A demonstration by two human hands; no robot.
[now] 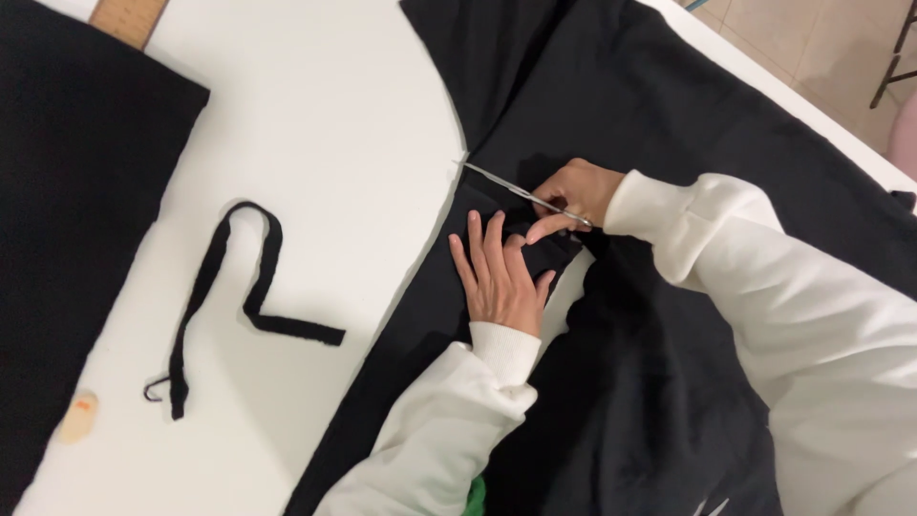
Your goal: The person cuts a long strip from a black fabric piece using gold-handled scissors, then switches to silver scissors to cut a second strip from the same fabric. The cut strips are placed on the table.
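Left hand is lying palm-down on black fabric spread over the white worktop, fingers straight and close together. Just beyond, right hand is gripping scissors, blades pointing at the fabric edge.

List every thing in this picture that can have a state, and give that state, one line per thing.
Scissors: held in the right hand, blades at the fabric edge, nearly closed.
Black fabric: spread flat on the table, partly cut.
Left hand: flat, pressing the fabric.
Right hand: closed on the scissors.
Strip: cut off, lying loose and bent.
Ruler: lying flat, partly out of view.
Chalk: lying unused.
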